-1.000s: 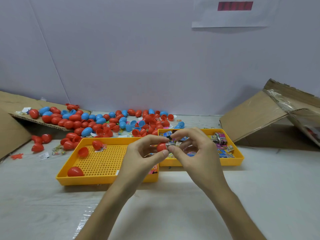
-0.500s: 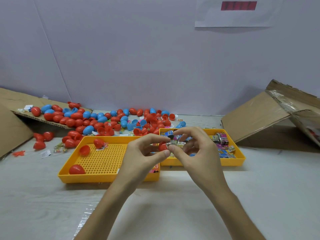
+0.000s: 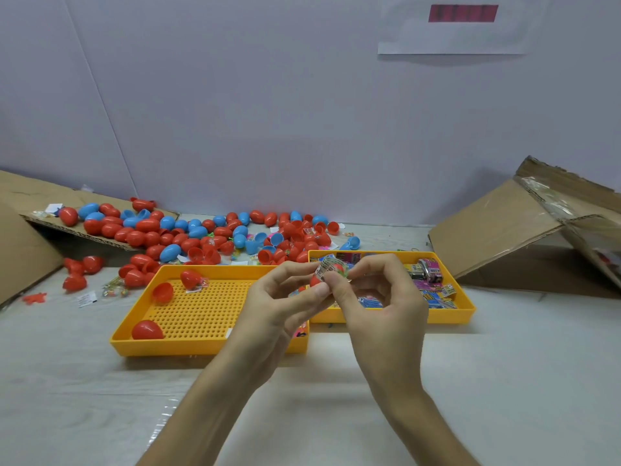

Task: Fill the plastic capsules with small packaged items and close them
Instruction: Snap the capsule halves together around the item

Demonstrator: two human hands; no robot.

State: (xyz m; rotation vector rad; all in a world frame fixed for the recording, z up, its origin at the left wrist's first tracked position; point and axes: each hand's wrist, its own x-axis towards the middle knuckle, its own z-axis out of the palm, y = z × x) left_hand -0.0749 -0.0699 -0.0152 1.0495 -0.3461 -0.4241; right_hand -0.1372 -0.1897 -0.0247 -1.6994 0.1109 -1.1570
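My left hand pinches an open red capsule half between thumb and forefinger, above the gap between the two yellow trays. My right hand pinches a small clear packet with a printed strip and holds it against the capsule's mouth. The left yellow tray has a perforated floor and holds a closed red capsule and two open red capsules. The right yellow tray holds several colourful packets.
A heap of red and blue capsules, many open, lies behind the trays against the wall. Cardboard flaps stand at the left and a cardboard box at the right. Loose packets lie left of the tray.
The packet has turned up and curled over the capsule's mouth between my fingers. Both hands stay at the same spot above the trays.
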